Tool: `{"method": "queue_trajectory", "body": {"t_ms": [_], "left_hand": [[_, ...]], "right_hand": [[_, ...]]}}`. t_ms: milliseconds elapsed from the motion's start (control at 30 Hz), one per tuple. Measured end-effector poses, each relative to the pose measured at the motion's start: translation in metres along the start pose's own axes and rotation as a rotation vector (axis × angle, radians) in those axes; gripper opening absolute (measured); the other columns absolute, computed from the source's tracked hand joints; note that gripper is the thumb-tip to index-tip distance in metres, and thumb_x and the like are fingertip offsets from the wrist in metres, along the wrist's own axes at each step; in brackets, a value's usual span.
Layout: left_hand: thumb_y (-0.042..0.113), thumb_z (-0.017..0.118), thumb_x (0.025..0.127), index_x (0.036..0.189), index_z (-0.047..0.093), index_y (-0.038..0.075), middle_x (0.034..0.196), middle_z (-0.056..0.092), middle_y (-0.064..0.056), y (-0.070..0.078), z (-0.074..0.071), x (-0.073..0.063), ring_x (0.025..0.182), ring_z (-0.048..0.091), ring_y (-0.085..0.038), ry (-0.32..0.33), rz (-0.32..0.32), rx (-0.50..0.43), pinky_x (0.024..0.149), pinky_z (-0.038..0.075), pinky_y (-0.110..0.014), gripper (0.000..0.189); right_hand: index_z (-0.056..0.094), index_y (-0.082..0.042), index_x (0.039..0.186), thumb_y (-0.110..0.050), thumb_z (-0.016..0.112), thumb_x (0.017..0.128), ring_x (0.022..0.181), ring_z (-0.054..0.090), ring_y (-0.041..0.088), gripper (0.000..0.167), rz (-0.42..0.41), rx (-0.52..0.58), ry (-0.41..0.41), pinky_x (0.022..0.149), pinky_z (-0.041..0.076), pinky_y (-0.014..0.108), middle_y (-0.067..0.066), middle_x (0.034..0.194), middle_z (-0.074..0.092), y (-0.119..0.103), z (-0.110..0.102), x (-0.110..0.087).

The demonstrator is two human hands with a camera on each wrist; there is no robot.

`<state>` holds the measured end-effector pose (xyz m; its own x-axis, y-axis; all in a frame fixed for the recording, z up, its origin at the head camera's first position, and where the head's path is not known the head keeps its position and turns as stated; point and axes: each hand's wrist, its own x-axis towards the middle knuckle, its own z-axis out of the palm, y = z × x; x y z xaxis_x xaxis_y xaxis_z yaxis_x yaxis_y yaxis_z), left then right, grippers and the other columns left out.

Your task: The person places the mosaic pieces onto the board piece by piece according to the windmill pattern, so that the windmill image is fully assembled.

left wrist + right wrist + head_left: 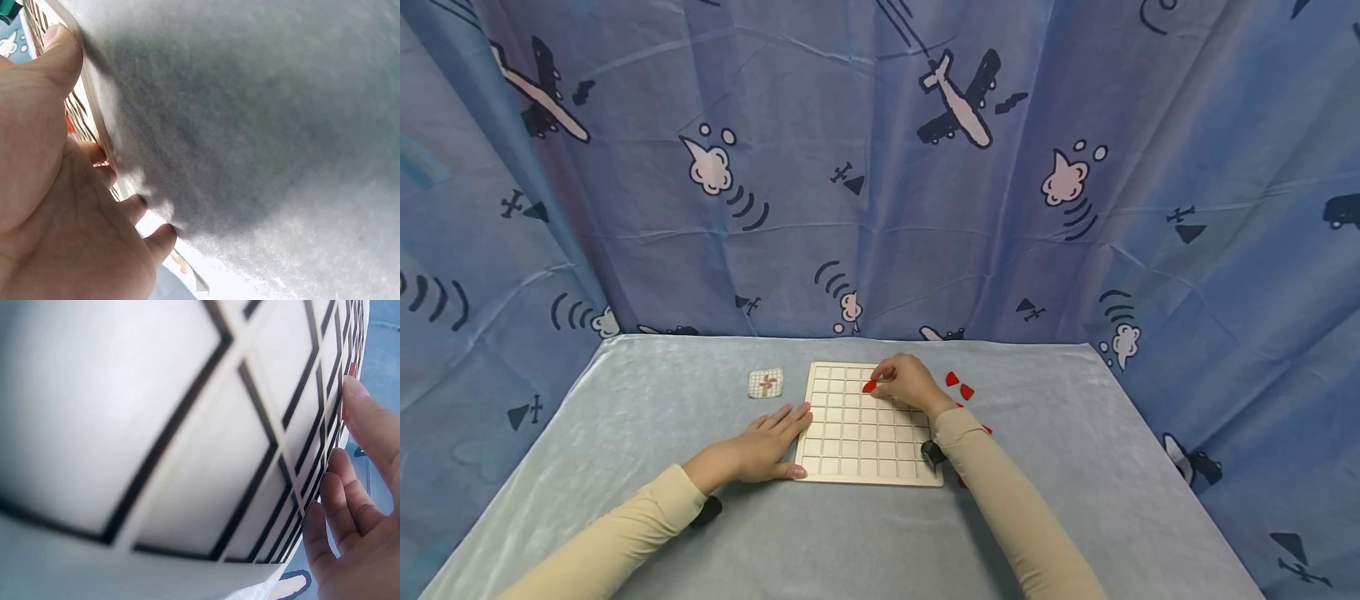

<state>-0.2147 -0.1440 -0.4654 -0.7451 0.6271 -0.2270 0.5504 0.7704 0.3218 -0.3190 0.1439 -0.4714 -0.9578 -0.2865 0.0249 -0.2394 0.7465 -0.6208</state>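
Note:
A pale square board (859,452) with a raised grid lies on the table. My left hand (754,450) rests at its left edge, fingers straight and touching the rim; the left wrist view shows the thumb and fingertips along that edge. My right hand (912,385) pinches a small red piece (869,387) with a rounded side at the upper middle of the grid. In the right wrist view the thumb covers most of this red piece (352,369). Whether the piece sits fully in a cell, I cannot tell.
Loose red pieces (966,392) lie right of the board, some partly hidden by my right forearm. A small card (765,383) with a grid and a printed picture lies left of the board. A blue patterned curtain (790,275) hangs behind the table.

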Motion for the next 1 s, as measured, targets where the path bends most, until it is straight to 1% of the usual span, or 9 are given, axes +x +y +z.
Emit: {"method": "queue_trajectory", "body": {"t_ms": [133,300,367,467,633,767,900,1000], "left_hand": [[0.050,0.059,0.094,0.157,0.019,0.001,0.167,0.012,-0.017,-0.001,0.000,0.000,0.154,0.013,-0.043,0.002,-0.004,0.001,0.118,0.022,-0.063,0.090],[0.049,0.060,0.094,0.157,0.019,0.000,0.167,0.013,-0.018,0.000,0.000,-0.001,0.153,0.014,-0.043,0.005,-0.001,0.000,0.117,0.022,-0.063,0.089],[0.049,0.060,0.095,0.157,0.020,0.000,0.167,0.013,-0.018,0.000,0.000,-0.001,0.153,0.014,-0.043,0.006,0.002,0.003,0.117,0.022,-0.064,0.088],[0.049,0.059,0.095,0.157,0.020,0.000,0.167,0.013,-0.018,0.000,-0.001,-0.001,0.153,0.014,-0.043,0.006,0.003,0.005,0.117,0.023,-0.064,0.088],[0.049,0.059,0.094,0.157,0.019,0.000,0.167,0.013,-0.019,0.000,-0.001,-0.001,0.153,0.014,-0.044,0.003,0.003,0.003,0.117,0.022,-0.064,0.089],[0.049,0.059,0.094,0.157,0.019,0.001,0.167,0.013,-0.018,0.000,-0.002,-0.001,0.153,0.014,-0.044,0.000,-0.002,-0.002,0.117,0.022,-0.064,0.089],[0.049,0.059,0.094,0.157,0.019,0.001,0.167,0.013,-0.018,0.001,-0.002,-0.001,0.153,0.014,-0.044,-0.002,-0.004,0.000,0.117,0.022,-0.064,0.089],[0.049,0.059,0.094,0.157,0.019,0.000,0.167,0.013,-0.019,0.001,-0.003,-0.002,0.153,0.014,-0.044,-0.002,-0.004,-0.002,0.117,0.022,-0.064,0.089]], "right_hand": [[0.077,-0.014,0.098,-0.019,0.085,0.078,0.093,0.060,0.019,0.023,-0.012,0.015,-0.007,0.088,0.049,0.038,0.007,0.102,0.067,0.000,-0.002,0.000],[0.075,-0.009,0.107,-0.017,0.083,0.080,0.094,0.062,0.021,0.029,-0.055,0.101,0.017,0.089,0.051,0.039,0.010,0.104,0.068,0.009,-0.006,-0.004],[0.074,-0.009,0.110,-0.017,0.081,0.082,0.097,0.063,0.023,0.030,-0.065,0.130,0.027,0.091,0.051,0.041,0.011,0.107,0.068,0.014,-0.010,-0.007],[0.073,-0.009,0.113,-0.017,0.079,0.084,0.103,0.063,0.026,0.030,-0.068,0.152,0.046,0.093,0.051,0.044,0.012,0.113,0.068,0.021,-0.020,-0.013],[0.070,-0.004,0.118,-0.014,0.076,0.087,0.108,0.061,0.034,0.033,-0.062,0.157,0.072,0.095,0.049,0.050,0.016,0.121,0.068,0.036,-0.047,-0.026],[0.069,-0.001,0.120,-0.014,0.075,0.088,0.110,0.060,0.037,0.035,-0.028,0.115,0.100,0.095,0.050,0.050,0.018,0.124,0.066,0.055,-0.066,-0.036],[0.070,-0.003,0.118,-0.018,0.075,0.088,0.109,0.059,0.036,0.034,0.055,0.066,0.116,0.089,0.054,0.048,0.019,0.122,0.065,0.073,-0.079,-0.046],[0.070,-0.005,0.118,-0.021,0.076,0.088,0.109,0.058,0.035,0.034,0.110,0.028,0.113,0.090,0.053,0.048,0.018,0.121,0.065,0.085,-0.086,-0.051]]}}
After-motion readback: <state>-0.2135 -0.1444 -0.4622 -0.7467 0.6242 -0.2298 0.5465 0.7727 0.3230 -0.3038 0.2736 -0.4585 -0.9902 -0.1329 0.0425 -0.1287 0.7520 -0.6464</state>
